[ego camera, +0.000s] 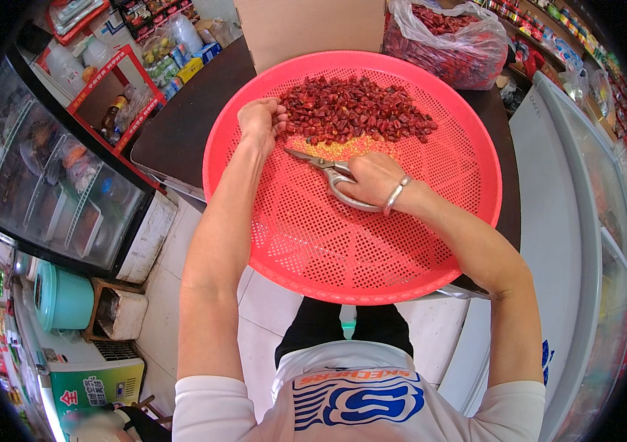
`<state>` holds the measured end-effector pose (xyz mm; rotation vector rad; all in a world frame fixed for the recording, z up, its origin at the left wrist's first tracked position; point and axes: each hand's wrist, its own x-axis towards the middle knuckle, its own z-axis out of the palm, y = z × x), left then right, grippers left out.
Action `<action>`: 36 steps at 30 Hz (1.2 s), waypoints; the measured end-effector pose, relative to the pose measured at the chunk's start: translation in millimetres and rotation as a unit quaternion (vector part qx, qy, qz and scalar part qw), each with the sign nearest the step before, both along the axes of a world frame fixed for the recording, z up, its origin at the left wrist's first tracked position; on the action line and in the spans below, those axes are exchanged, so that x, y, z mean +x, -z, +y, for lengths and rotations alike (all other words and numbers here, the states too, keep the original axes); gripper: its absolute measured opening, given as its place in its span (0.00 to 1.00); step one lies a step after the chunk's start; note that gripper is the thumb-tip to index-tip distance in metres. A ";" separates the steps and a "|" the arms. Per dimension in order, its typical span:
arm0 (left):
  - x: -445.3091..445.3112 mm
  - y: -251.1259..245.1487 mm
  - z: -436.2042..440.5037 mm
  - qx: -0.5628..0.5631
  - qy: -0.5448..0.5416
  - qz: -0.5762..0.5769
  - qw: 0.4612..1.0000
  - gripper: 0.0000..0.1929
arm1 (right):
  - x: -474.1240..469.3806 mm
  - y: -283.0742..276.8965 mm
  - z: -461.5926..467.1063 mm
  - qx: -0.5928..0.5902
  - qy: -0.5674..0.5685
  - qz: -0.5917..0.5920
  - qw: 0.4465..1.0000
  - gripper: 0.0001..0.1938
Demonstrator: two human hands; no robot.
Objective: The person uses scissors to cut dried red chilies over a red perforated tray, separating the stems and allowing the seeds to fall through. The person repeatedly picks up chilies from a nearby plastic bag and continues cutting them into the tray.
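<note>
A round red plastic sieve tray (302, 259) lies before me on a dark table. Cut pieces of dried red chili (357, 108) are heaped in its far half, with loose yellow seeds (335, 148) along the near side of the heap. My right hand (377, 177) holds metal scissors (341, 171) by the handles, blades pointing left. At the left edge of the heap, my left hand (261, 119) has its fingers curled against the chili pieces; whether something is pinched in them is hidden. The scissor tips are just below that hand.
A clear plastic bag of dried chilies (446, 50) stands at the back right, beside a cardboard box (313, 33). A chest freezer (551, 182) runs along my right. Leftward are a glass-door fridge (53, 171) and a turquoise bucket (64, 295). Part of a person (103, 425) shows at lower left.
</note>
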<state>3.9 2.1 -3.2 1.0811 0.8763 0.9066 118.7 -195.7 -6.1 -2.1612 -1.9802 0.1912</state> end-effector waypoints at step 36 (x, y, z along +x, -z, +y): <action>28.2 26.8 -60.5 0.563 0.271 0.303 0.720 0.08 | 1.2 1.5 1.8 -0.020 0.000 -0.004 1.000 0.22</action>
